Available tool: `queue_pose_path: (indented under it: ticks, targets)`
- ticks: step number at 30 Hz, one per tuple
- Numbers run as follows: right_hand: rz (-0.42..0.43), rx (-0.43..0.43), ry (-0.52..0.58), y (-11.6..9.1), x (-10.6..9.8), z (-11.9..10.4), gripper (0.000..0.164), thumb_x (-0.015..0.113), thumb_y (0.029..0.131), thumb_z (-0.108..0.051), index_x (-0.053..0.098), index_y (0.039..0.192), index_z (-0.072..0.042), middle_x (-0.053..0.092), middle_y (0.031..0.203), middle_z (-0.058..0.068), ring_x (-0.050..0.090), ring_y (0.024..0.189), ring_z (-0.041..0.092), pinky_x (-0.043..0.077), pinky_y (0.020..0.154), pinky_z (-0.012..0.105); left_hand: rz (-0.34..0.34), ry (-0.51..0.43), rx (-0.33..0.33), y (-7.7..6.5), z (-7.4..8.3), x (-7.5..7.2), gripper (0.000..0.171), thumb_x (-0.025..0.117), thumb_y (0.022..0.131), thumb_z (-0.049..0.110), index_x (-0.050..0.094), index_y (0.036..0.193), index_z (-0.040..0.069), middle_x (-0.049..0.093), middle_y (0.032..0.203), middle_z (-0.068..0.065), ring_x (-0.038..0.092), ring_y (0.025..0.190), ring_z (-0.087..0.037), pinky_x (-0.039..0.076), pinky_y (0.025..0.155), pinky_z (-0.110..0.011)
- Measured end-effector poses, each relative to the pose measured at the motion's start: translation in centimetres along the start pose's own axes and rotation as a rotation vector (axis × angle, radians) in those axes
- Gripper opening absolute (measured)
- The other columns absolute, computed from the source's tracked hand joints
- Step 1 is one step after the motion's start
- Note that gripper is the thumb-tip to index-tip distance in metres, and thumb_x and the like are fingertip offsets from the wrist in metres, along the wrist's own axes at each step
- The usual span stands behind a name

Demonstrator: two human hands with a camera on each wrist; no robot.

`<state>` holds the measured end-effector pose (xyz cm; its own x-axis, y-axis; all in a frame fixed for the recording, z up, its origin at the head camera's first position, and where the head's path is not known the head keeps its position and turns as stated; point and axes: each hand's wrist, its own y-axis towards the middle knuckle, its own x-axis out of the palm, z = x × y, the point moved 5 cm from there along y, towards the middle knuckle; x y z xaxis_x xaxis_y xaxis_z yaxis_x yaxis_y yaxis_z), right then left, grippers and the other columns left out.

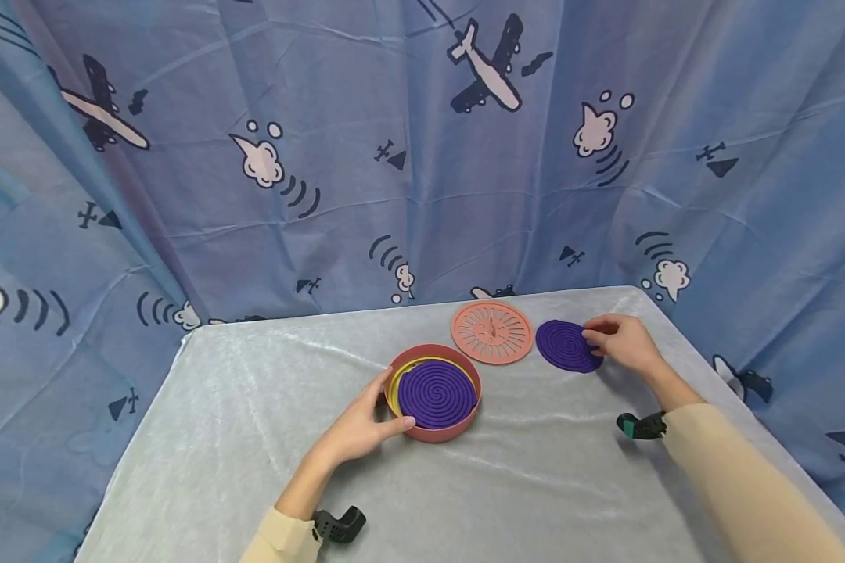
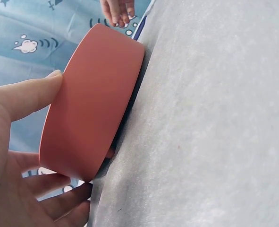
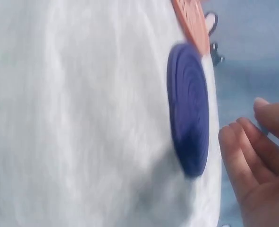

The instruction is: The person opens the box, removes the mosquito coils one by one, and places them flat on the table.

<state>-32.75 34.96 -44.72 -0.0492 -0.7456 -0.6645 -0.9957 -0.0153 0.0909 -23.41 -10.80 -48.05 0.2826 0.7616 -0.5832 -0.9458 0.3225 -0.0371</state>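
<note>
My left hand (image 1: 362,422) holds the side of a round coral-red mosquito coil box (image 1: 434,436), thumb at its front rim and fingers round its left side. Inside the box lies a purple mosquito coil (image 1: 438,395) with a yellow ring (image 1: 393,389) around it. A second purple spiral coil (image 1: 566,346) rests flat on the table to the right. My right hand (image 1: 623,342) hovers just beside that coil's right edge. In the right wrist view, a gap shows between its loosely bent fingertips (image 3: 226,135) and the coil, and no object is in the grasp.
The slotted coral lid (image 1: 493,352) lies behind, between the box and the loose coil, a small upright piece at its middle. A pale grey cloth covers the table (image 1: 218,453). Blue curtains printed with planes (image 1: 352,156) hang along the table's back and sides.
</note>
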Motion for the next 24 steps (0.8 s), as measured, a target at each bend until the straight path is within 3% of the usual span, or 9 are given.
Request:
queue_pose_path:
  ticks: [4,15,21,24]
  targets:
    - [-0.024,-0.028,0.036,0.2,1.1,-1.7,0.032,0.063,0.101,-0.011,0.064,0.121,0.015,0.068,0.109,0.030,0.071,0.094,0.037,0.062,0.073,0.037,0.000,0.007,-0.006,0.0,0.0,-0.1,0.100,0.077,0.085,0.053,0.026,0.162,0.015,0.033,0.163,-0.011,0.031,0.149,-0.032,0.025,0.119,-0.058]
    - [-0.120,-0.064,0.118,0.5,4.6,-5.8,0.033,0.064,0.101,-0.015,0.066,0.122,0.011,0.068,0.113,0.028,0.070,0.097,0.038,0.061,0.076,0.036,0.005,0.006,-0.006,-0.1,0.1,0.0,0.099,0.077,0.086,0.053,0.027,0.162,0.015,0.034,0.163,-0.012,0.031,0.149,-0.034,0.025,0.118,-0.060]
    - [-0.157,-0.090,0.123,0.1,6.3,-8.4,0.032,0.064,0.101,-0.015,0.066,0.123,0.008,0.068,0.114,0.028,0.069,0.098,0.042,0.059,0.082,0.050,0.006,0.001,0.002,-0.1,0.2,-0.1,0.099,0.077,0.086,0.053,0.027,0.162,0.014,0.034,0.163,-0.012,0.031,0.149,-0.033,0.025,0.119,-0.058]
    - [-0.170,-0.124,0.106,-0.3,7.2,-9.6,0.030,0.065,0.101,-0.014,0.068,0.121,0.007,0.070,0.112,0.024,0.070,0.097,0.037,0.059,0.079,0.044,0.003,-0.006,0.002,-0.1,0.1,0.0,0.100,0.077,0.086,0.053,0.026,0.162,0.014,0.033,0.163,-0.012,0.031,0.149,-0.033,0.025,0.119,-0.058]
